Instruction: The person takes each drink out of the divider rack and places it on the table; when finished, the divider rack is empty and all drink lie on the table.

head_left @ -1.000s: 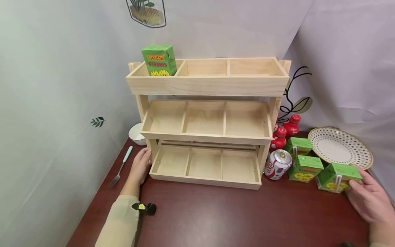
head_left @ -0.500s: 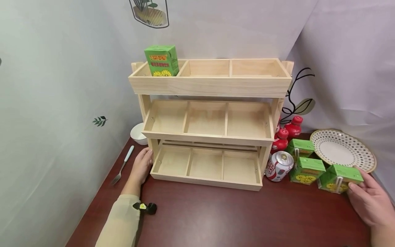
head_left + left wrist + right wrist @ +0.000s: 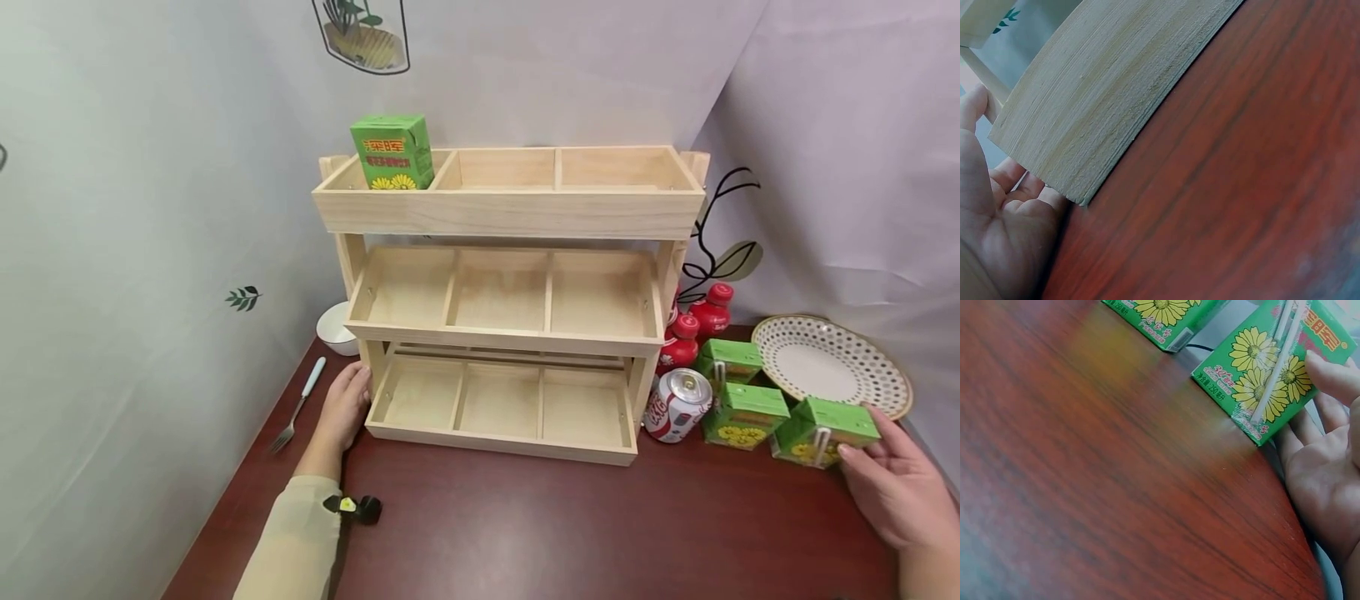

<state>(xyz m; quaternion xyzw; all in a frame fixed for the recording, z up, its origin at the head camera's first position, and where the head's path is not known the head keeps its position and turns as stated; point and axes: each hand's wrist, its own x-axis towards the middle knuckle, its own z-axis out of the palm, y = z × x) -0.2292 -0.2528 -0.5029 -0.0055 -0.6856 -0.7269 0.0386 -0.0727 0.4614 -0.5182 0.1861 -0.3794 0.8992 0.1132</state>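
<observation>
My right hand pinches a green drink carton at its right end, thumb on the front face and fingers behind. In the right wrist view, yellow flowers and a wrapped straw show on this drink carton, its lower edge right at the tabletop. At the left, my left hand grips the lower left side of a three-tier wooden shelf rack. The left wrist view has the thumb and curled fingers about the end of its wooden board. Another green carton stands in the top left compartment.
Right of the rack stand a soda can, red bottles, two more green cartons and a dotted plate. A fork and a white bowl are at the left, by the wall.
The head view has shifted slightly. Both hands keep their places, and the right thumb lies a little further left over the carton's front.
</observation>
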